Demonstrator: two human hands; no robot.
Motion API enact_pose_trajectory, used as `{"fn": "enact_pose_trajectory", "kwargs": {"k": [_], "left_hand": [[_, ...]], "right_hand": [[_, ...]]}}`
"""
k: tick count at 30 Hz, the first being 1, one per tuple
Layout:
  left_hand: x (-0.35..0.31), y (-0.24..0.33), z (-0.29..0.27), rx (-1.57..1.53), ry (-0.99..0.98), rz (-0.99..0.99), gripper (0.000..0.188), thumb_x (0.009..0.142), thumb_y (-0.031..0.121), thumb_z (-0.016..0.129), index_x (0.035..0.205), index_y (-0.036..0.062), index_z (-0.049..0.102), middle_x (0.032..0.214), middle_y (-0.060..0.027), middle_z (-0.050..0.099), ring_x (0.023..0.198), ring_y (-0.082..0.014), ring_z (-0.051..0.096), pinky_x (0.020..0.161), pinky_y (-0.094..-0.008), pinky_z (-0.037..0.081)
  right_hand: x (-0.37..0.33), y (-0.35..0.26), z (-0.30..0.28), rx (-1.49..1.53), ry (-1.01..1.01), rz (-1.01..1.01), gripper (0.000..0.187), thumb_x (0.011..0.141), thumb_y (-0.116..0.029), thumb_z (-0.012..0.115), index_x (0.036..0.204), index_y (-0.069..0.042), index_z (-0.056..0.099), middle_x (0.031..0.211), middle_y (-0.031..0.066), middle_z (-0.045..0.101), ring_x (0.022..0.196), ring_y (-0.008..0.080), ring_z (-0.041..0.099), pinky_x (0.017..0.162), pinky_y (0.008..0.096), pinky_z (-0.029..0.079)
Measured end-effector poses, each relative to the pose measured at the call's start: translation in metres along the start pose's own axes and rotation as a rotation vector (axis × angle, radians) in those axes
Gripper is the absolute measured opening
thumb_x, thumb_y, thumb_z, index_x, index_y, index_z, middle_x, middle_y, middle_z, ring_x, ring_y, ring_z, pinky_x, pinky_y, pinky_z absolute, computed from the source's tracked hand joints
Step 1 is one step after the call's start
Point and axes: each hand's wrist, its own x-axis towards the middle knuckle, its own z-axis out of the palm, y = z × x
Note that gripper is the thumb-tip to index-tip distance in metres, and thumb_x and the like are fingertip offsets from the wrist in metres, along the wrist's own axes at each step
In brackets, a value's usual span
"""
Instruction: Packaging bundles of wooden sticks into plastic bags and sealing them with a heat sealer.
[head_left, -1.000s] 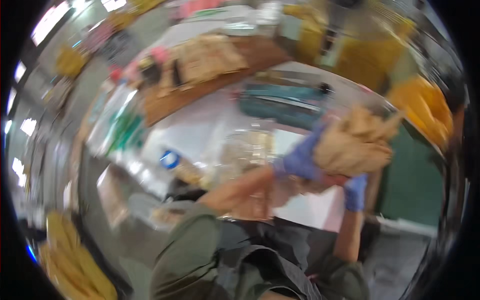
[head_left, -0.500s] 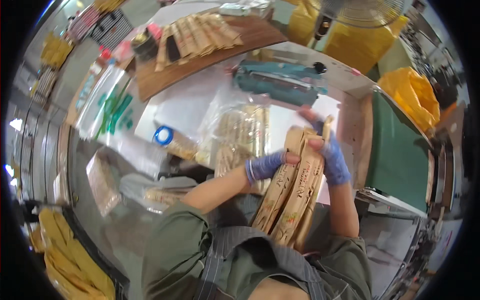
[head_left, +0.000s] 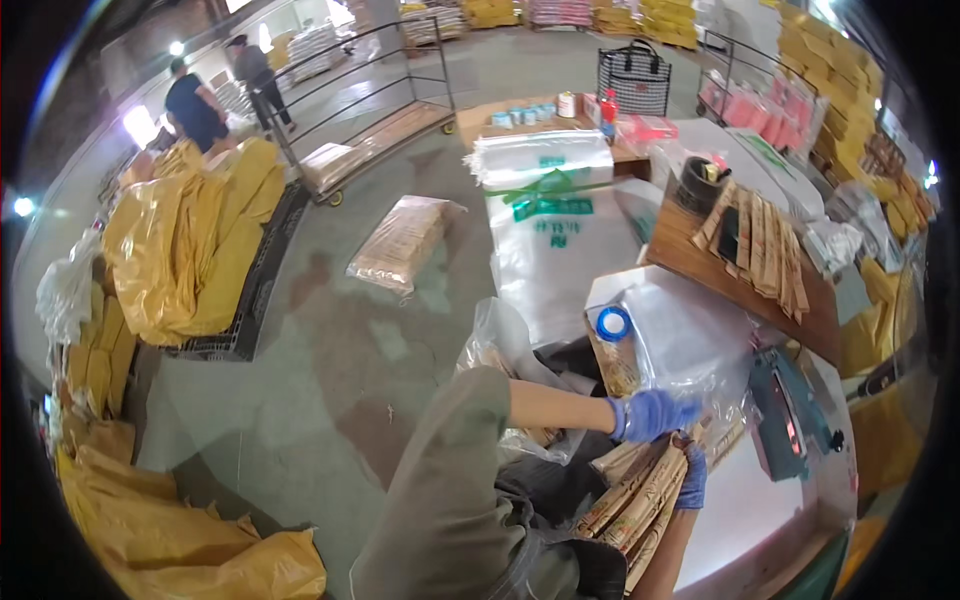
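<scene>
Long, narrow, printed brown paper packets point(head_left: 640, 500) are gathered in a bundle in front of my body, slanting from the lower left up to the right. My right hand point(head_left: 692, 478), in a blue fingerless glove, is closed round the bundle's upper end from its right side. My left hand point(head_left: 652, 414), gloved the same way, reaches across just above that end, near a clear plastic bag point(head_left: 728, 405). Its fingers are smeared by motion, so I cannot tell whether they hold anything. A teal sealing machine point(head_left: 778, 415) with a glowing strip stands right of my hands.
A blue-capped jar point(head_left: 613, 325) lies beyond my left hand. More packets point(head_left: 765, 245) rest on a brown board point(head_left: 690, 250) at the right. Clear bags with green print point(head_left: 550, 260) lie ahead. A wrapped package point(head_left: 405, 240) sits on the floor; yellow sacks point(head_left: 200, 240) stand left.
My view has swung to the left, showing more floor, a cart and two people. My left hand has come off the packets' side to above their end; the right hand still grips them.
</scene>
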Motion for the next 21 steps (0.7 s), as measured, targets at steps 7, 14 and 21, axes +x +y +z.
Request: {"fn": "enact_pose_trajectory", "kwargs": {"k": [7,14,21], "left_hand": [[-0.048,0.044,-0.056,-0.196,0.113,0.22,0.068,0.079,0.005,0.04,0.14,0.0178,0.013,0.133,-0.0185,0.035,0.053,-0.0165,0.053,0.041,-0.0263,0.043],[-0.086,0.184,0.102,-1.218,-0.707,-0.026,0.026,0.085,0.023,0.048,0.103,0.0077,0.058,0.088,-0.0146,0.061,0.044,-0.0256,0.048,0.045,-0.0383,0.041],[0.1,0.096,-0.066,-0.744,0.041,0.189,0.023,0.068,0.018,0.06,0.085,0.0062,0.05,0.072,-0.0168,0.057,0.068,-0.0334,0.058,0.057,-0.0407,0.047]], "right_hand": [[0.013,0.093,-0.129,0.009,-0.306,-0.357,0.037,0.087,-0.019,0.042,0.12,-0.001,0.045,0.104,0.0094,0.056,0.09,0.0214,0.055,0.079,0.0321,0.047],[-0.093,0.011,-0.1,-0.68,0.093,-0.461,0.035,0.087,-0.021,0.044,0.115,-0.001,0.048,0.103,0.0117,0.056,0.094,0.0248,0.055,0.082,0.0349,0.046],[-0.247,-0.125,0.001,-1.353,0.488,-0.494,0.033,0.087,-0.024,0.046,0.11,-0.001,0.051,0.103,0.0141,0.057,0.097,0.0282,0.054,0.084,0.0376,0.045]]}}
